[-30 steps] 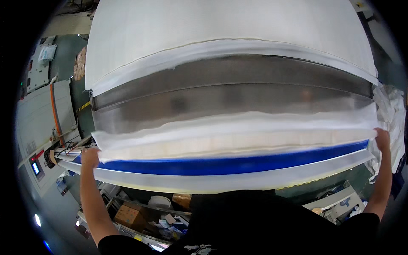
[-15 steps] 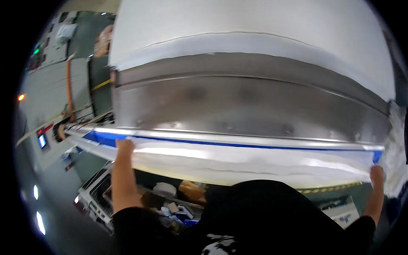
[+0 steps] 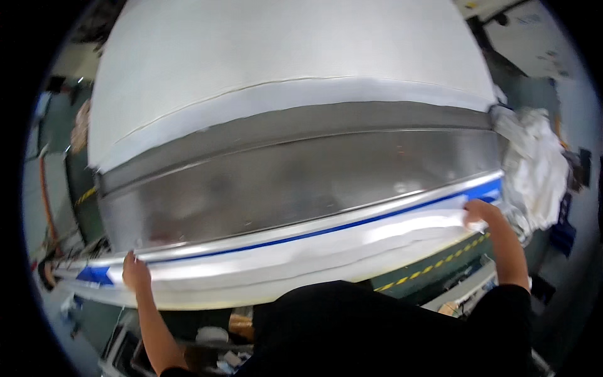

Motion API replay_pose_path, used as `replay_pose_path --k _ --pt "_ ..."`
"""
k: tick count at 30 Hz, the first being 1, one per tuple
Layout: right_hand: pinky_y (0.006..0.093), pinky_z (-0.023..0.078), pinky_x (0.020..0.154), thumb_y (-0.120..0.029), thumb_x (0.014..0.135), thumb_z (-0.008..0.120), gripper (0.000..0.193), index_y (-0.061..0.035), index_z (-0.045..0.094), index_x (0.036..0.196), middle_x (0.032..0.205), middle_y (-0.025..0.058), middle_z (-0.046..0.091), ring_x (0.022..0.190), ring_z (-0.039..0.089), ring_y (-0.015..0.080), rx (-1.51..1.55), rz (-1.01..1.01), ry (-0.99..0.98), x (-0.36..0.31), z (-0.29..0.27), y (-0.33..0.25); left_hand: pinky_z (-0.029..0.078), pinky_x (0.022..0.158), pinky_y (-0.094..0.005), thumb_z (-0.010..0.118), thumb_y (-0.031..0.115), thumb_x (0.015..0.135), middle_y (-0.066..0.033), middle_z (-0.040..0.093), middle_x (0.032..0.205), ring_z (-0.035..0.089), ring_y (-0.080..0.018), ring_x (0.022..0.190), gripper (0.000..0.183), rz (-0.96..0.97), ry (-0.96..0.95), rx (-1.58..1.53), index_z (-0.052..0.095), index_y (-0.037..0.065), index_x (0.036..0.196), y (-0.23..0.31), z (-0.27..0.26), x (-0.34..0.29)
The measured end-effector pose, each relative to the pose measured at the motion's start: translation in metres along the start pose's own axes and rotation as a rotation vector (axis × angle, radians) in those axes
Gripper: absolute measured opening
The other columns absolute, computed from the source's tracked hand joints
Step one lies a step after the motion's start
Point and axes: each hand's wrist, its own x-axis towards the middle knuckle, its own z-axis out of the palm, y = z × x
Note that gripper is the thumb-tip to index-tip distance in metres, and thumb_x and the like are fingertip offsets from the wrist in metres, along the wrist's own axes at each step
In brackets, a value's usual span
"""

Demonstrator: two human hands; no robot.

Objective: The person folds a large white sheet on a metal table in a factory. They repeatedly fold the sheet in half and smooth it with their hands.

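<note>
A long white cloth [image 3: 301, 257] lies along a narrow blue-topped rail and droops toward me in soft folds. My left hand [image 3: 135, 271] is closed on its left end, fingers pinched at the upper edge. At the opposite end, my right hand [image 3: 482, 213] grips the cloth's right corner; motion smears the fingertips slightly. Blue surface [image 3: 487, 190] shows beyond the right hand, as a thin line along the cloth's far edge, and beside the left hand. Past the rail slopes a wide grey metal plate [image 3: 301, 182], with a large white fabric sheet [image 3: 289, 44] above it.
Bunched white fabric [image 3: 534, 169] hangs to the right of the machine. Yellow-and-black tape [image 3: 433, 262] marks the floor on my side. Below the rail are a white round container [image 3: 212, 334] and a brown package [image 3: 241, 325]. An orange upright pole [image 3: 47, 198] stands at the far left.
My view has swung to the right, so the machine sits tilted and the bunched fabric shows more fully. Both hands stay at the ends of the white cloth.
</note>
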Motion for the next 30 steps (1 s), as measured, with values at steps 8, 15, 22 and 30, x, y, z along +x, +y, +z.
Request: replay_pose_path --k 8,15,22,30 --pt "0.0410 0.050 0.078 -0.031 0.053 0.073 0.053 -0.0043 0.065 0.098 0.096 0.0188 0.066 0.091 0.062 0.0350 0.167 -0.137 0.179 -0.019 -0.018 -0.068 0.050 0.078 -0.0384 0.055 0.012 0.085 -0.0120 0.065 0.101 0.064 -0.0294 0.089 0.028 0.128 0.087 -0.279 0.062 0.004 0.111 0.049 0.006 -0.051" --pt "0.0472 0.049 0.069 -0.038 0.069 0.061 0.034 -0.0040 0.066 0.070 0.080 0.0173 0.064 0.076 0.062 0.0352 -0.223 -0.368 0.316 0.013 0.005 -0.101 0.050 0.078 -0.0353 0.057 0.008 0.084 -0.0126 0.066 0.096 0.063 -0.0291 0.086 0.024 -0.046 0.036 -0.505 0.064 0.004 0.106 0.065 0.007 -0.085" --pt "0.0389 0.052 0.067 -0.014 0.062 0.061 0.011 -0.0101 0.065 0.071 0.074 0.0128 0.065 0.072 0.063 0.0320 0.221 -0.251 0.551 -0.008 0.014 -0.147 0.048 0.072 -0.0415 0.061 0.008 0.075 -0.0113 0.065 0.088 0.062 -0.0305 0.083 0.022 0.256 0.237 -0.524 0.064 0.007 0.096 0.103 -0.011 -0.086" --pt "0.0388 0.050 0.065 -0.022 0.073 0.064 0.019 -0.0065 0.064 0.083 0.077 0.0144 0.066 0.072 0.064 0.0311 0.381 -0.451 0.616 -0.035 -0.091 -0.279 0.043 0.081 -0.0413 0.060 0.010 0.077 -0.0100 0.063 0.094 0.058 -0.0298 0.091 0.026 0.306 0.274 -0.600 0.061 0.008 0.103 0.125 -0.003 -0.045"
